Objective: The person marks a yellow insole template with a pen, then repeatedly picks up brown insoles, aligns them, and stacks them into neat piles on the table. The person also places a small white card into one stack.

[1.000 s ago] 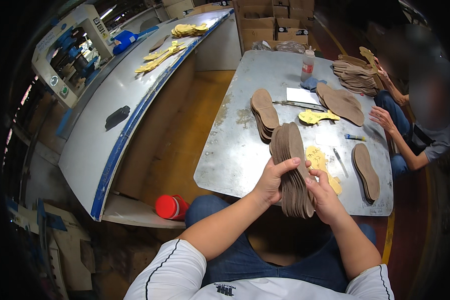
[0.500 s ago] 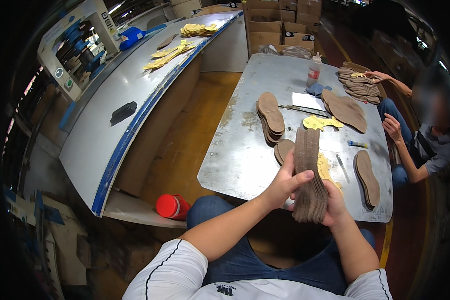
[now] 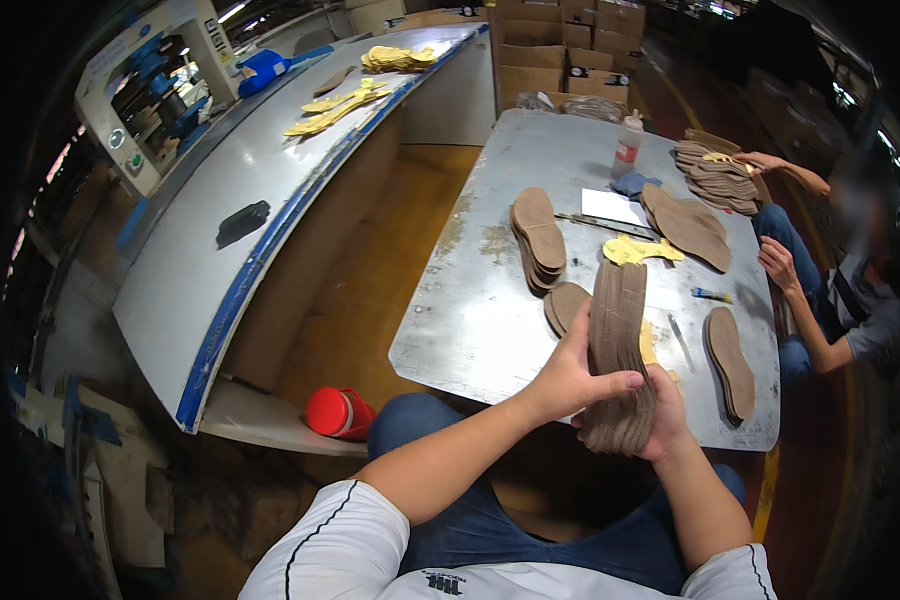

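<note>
Between my hands, over the near edge of the metal table, is a thick stack of brown insoles [image 3: 618, 330], held with its layered edges facing up. My left hand [image 3: 570, 375] grips the stack's left side, thumb across the top. My right hand [image 3: 665, 415] is wrapped around its lower right part. Just beyond lies a yellow sole-shaped piece [image 3: 642, 250]; another yellow piece [image 3: 648, 345] is partly hidden behind the stack. More brown insoles [image 3: 538, 235] stand piled to the left, with one insole [image 3: 567, 308] partly covered by my hand. Another insole pile [image 3: 730, 362] lies at the right.
On the metal table [image 3: 450, 320] are a white sheet [image 3: 613, 206], a cutter [image 3: 681, 342], a small tube [image 3: 711, 296], a bottle [image 3: 627, 145] and wide insoles [image 3: 687, 226]. A co-worker's hand [image 3: 760, 162] touches an insole heap [image 3: 715, 178]. A red container [image 3: 338, 412] stands left of my knee.
The insole stack has tipped slightly in my hands, and its lower end sits a little lower. My grip stays on it. The view has shifted slightly.
</note>
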`<state>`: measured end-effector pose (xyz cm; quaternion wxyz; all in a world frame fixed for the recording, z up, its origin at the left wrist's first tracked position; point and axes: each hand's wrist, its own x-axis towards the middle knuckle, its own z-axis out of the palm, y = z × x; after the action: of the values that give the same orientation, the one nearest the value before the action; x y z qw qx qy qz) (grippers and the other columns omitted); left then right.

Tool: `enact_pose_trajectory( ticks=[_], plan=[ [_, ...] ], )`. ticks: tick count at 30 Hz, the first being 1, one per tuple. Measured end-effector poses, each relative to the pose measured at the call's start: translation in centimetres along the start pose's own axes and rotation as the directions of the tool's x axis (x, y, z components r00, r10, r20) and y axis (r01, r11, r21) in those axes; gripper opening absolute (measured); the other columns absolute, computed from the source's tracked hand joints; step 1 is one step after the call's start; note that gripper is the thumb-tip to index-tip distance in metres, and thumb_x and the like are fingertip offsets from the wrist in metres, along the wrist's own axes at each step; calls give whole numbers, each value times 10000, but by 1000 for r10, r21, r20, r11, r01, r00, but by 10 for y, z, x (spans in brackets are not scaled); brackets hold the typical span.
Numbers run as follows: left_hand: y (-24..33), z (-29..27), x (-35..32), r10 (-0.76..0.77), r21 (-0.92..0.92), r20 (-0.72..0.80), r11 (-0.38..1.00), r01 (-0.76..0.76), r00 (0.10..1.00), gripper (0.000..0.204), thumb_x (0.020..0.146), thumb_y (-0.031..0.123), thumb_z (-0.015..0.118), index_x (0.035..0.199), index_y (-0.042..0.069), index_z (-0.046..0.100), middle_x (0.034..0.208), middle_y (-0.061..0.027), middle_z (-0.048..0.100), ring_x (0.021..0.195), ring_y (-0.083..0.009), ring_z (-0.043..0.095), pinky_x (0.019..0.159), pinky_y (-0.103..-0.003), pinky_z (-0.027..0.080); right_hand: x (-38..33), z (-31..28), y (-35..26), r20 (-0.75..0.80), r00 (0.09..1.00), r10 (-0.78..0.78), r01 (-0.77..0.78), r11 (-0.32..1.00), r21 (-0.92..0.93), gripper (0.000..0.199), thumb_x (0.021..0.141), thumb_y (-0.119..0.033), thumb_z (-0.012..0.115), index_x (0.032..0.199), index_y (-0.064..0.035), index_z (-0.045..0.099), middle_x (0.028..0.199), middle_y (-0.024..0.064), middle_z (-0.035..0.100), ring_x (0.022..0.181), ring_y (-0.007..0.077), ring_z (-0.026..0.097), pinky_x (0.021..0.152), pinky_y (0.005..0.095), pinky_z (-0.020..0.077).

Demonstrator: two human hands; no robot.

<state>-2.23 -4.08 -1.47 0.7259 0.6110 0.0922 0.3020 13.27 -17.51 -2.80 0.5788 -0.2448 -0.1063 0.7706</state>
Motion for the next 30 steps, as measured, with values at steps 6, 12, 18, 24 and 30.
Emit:
enact_pose_trajectory(
  ticks=[6,12,18,24,30],
  plan=[
    [-7,-9,-2,-113,-142,7,983,113,994,1009,1065,619,698,1786,100,219,1419,-125,670,1144,-150,695,787,-261,576,0,-1,-1,53,998,-20,18,999,37,648,1135,-454,349,1499,0,635,1271,289,760,1155,533,758,989,611,652],
    [-9,-12,0,-109,-93,57,989,114,992,1052,1036,897,434,1722,103,345,1421,-111,688,1247,-192,699,921,-325,590,1,5,-3,-29,1000,-11,10,1000,-17,626,1135,-443,359,1479,3,631,1236,274,762,1098,506,783,872,576,697],
    [-4,-4,1,-112,-142,-10,984,109,994,1210,975,1027,196,1717,88,371,1410,-92,693,1116,-163,649,840,-300,480,0,-1,-3,-20,1000,16,-16,1000,23,686,1133,-510,355,1505,11,603,1238,275,752,1092,502,785,865,606,689],
    [-5,-5,1,-139,-153,-4,979,137,990,1226,968,1033,171,1711,79,369,1440,-126,694,1221,-207,675,916,-322,519,5,-13,0,53,999,13,-15,999,41,780,1138,-585,328,1539,42,560,1270,291,735,1116,520,774,934,637,668],
    [-11,-6,1,-133,-170,-27,977,126,991,1208,980,1018,136,1695,75,382,1431,-175,703,1263,-250,705,996,-378,588,6,-12,-1,52,998,21,-23,999,40,756,1131,-562,341,1511,42,591,1252,275,746,1108,505,781,923,627,674]
  ],
)
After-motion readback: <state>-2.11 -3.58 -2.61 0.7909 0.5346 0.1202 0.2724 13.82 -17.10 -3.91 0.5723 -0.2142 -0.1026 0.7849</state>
